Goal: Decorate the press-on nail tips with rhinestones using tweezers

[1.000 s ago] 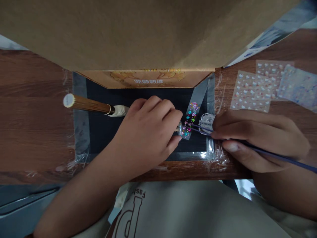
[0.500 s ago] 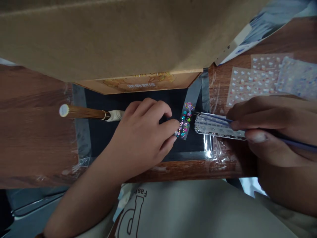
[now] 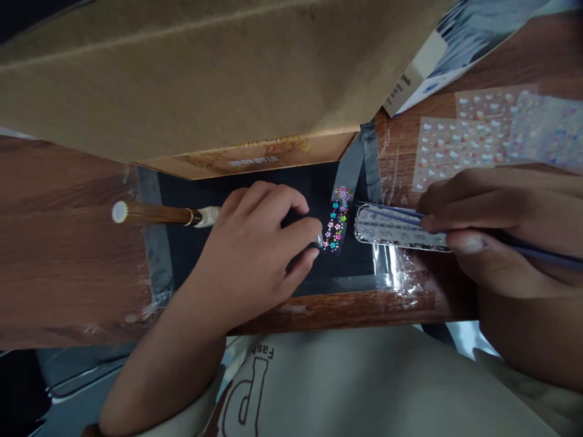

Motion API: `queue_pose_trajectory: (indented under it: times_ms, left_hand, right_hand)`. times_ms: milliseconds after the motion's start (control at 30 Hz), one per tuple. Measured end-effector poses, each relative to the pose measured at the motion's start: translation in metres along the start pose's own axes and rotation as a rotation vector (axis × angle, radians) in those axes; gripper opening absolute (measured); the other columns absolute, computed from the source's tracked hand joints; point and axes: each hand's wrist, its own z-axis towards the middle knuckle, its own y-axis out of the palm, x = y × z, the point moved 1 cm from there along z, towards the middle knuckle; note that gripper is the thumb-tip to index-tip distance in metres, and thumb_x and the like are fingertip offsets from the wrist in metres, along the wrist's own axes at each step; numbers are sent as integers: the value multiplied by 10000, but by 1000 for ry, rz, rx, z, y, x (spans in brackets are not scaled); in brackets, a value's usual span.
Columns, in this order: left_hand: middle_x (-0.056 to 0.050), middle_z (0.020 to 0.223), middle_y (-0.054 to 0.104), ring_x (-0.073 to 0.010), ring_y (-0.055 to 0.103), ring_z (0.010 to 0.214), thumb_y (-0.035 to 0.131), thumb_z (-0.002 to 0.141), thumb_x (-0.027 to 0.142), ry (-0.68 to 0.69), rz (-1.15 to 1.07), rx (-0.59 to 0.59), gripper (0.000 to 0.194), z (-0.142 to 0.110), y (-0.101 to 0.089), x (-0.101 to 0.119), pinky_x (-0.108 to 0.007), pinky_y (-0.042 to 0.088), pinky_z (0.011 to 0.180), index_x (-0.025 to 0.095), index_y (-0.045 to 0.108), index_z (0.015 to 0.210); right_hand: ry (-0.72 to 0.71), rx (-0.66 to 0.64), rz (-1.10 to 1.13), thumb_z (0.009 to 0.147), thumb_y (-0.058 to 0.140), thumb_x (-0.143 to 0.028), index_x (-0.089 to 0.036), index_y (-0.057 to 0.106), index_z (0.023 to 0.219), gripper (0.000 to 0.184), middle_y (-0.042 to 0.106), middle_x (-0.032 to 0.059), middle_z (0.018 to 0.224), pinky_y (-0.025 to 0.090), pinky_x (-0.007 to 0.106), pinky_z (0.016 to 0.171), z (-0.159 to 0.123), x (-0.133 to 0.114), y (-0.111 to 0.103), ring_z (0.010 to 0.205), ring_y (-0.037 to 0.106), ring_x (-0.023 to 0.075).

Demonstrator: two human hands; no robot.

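Note:
My left hand (image 3: pixel 262 243) is curled over the black mat (image 3: pixel 191 249). Its thumb and fingertip pinch a small clear shiny piece (image 3: pixel 319 241), mostly hidden. Beside those fingertips lies a clear strip of colourful flower gems (image 3: pixel 337 221). A brown-handled tool (image 3: pixel 155 213) with a cream carved part reaches towards the back of this hand, its far end hidden. My right hand (image 3: pixel 496 233) grips slim blue-purple tweezers (image 3: pixel 396 212), fingers closed. Their tips are over the left end of a long clear case (image 3: pixel 401 227) of small gems, partly under the hand.
A large cardboard box (image 3: pixel 204 85) stands along the mat's far side. Clear sticker sheets (image 3: pixel 449 149) and a glittery packet (image 3: pixel 546 130) lie at the right, near a white printed box (image 3: pixel 414 79). Wrinkled clear tape (image 3: pixel 396 276) edges the mat on the wooden table (image 3: pixel 68 243).
The view has shifted slightly. My left fingertips have drawn a little left from the gem strip, showing more of the clear piece. The tweezers stay over the case.

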Motion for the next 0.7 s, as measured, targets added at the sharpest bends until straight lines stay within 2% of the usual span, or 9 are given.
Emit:
queue_pose_trajectory:
  times_ms: [200,467,700]
  left_hand:
    - [-82,1127,619,-294,564,1064,510,951,285,-3,15,-27,173,1,0,0,-510,474,892,251,679,976]
    - [-63,1045,667,-270,617,985,596,923,308,42,9,46,114,3,8,1,-462,497,848,223,667,954]
    - [-38,1018,692,-254,638,949,589,939,298,67,8,66,108,2,9,0,-457,481,843,233,675,934]
  right_hand:
    - [-18,9,0,942,528,-215,-232,614,953,89,636,43,849,546,288,575,-1,0,1,727,652,143]
    - [-56,29,-38,952,543,-238,-245,624,968,83,653,10,840,537,268,548,-4,3,0,688,651,117]
    - [-65,43,-52,948,550,-245,-270,654,959,107,662,19,857,554,285,541,-4,6,0,705,660,136]
